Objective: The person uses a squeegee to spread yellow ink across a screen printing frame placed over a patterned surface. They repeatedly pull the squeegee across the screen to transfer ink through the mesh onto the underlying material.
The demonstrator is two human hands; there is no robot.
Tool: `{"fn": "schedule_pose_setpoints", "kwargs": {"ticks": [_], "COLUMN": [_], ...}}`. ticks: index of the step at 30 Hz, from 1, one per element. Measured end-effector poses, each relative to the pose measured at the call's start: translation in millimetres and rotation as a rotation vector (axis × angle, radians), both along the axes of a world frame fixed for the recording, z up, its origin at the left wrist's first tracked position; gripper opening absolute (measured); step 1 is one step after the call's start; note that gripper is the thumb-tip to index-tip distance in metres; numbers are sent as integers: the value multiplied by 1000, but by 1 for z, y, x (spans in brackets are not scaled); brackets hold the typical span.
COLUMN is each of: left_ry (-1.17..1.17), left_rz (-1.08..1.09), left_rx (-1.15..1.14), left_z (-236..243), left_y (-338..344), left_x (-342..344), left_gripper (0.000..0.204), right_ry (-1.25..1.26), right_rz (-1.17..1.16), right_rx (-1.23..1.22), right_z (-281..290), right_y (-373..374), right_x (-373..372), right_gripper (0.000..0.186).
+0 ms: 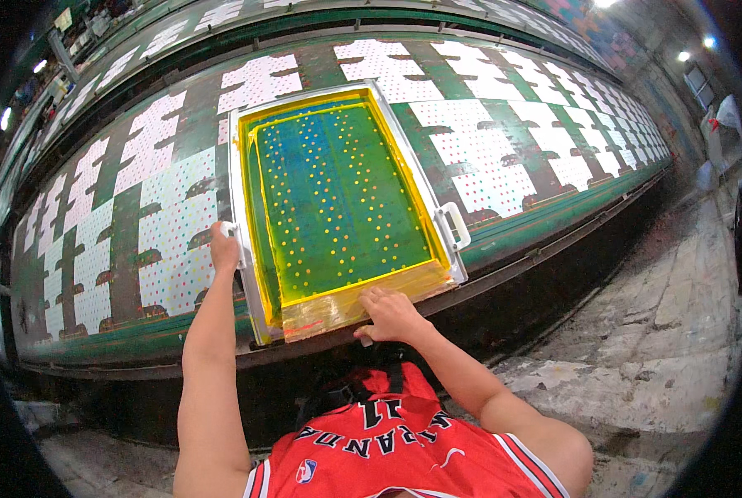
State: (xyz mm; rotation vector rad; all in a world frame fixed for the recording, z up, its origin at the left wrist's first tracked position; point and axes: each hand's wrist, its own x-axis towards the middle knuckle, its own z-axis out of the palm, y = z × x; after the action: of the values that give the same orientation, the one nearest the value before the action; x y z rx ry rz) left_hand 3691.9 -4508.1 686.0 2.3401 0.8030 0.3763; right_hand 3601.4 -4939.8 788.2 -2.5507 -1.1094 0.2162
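A screen printing frame (239, 178) with a silver metal rim lies tilted across the near side of a long green table. Its green and blue mesh (337, 195) carries rows of small dots, with yellow edging around it. My left hand (225, 249) is closed around the white handle on the frame's left side. At the near end, my right hand (391, 316) grips the taped edge (321, 317), fingers on top and the thumb lower down by the rim. A second white handle (454, 227) on the right side is free of any hand.
White cut pieces with coloured dots (475, 158) lie in rows along the green printing table (545, 217). Behind it runs another such table with more pieces. A worn concrete floor (603, 365) stretches along the right, beside a wall with lamps.
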Motion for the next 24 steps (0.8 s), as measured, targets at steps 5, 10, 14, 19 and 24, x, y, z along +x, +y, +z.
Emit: {"fn": "schedule_pose_setpoints", "kwargs": {"ticks": [5, 10, 14, 19, 24], "left_ry": [35, 119, 95, 151, 149], "left_rz": [41, 70, 51, 105, 118], "left_rx": [-32, 16, 114, 158, 134], "left_z": [6, 7, 1, -16, -21], "left_y": [-4, -5, -5, 3, 6], "left_x": [0, 2, 3, 5, 3], "left_gripper": [49, 50, 51, 58, 65], "right_ry": [81, 415, 1508, 1665, 1667], "right_rz": [-123, -456, -251, -167, -243], "right_rx": [143, 237, 1627, 1753, 1603], "right_z": [12, 31, 47, 61, 51], "right_y": [-32, -97, -138, -161, -174], "right_x": [20, 63, 93, 129, 152], "right_gripper": [55, 49, 93, 99, 77]}}
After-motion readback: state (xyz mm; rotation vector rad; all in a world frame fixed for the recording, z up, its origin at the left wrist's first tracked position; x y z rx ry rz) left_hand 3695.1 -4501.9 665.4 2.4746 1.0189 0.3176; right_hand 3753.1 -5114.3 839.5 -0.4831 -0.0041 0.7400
